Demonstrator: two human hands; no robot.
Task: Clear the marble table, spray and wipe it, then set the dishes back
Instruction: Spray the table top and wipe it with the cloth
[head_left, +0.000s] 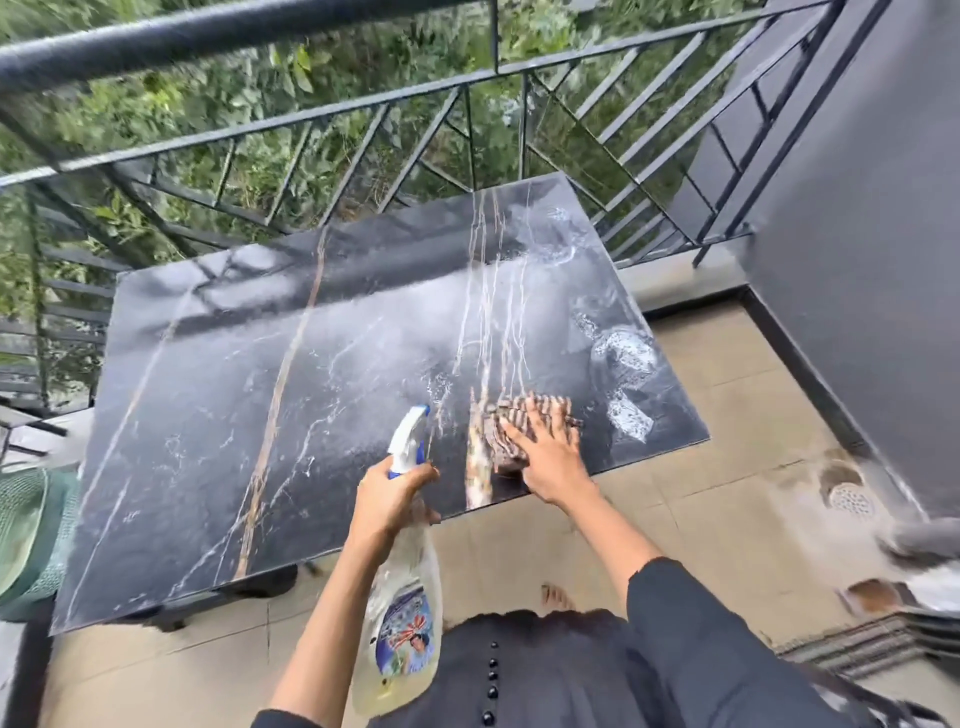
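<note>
The black marble desk (260, 415) fills the middle. At 6 o'clock the left grip (389, 499) holds a spray bottle (400, 613) by its neck. Just beside it, toward 3 o'clock, the right grip (550, 457) presses flat on a striped cloth (493, 431). White foam (623, 353) sits at 2 o'clock. A black rail (208, 36) runs across 12 o'clock.

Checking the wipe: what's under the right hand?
A striped brown cloth lies under the right hand, flat on the marble table. The marble beneath the cloth is covered.
</note>
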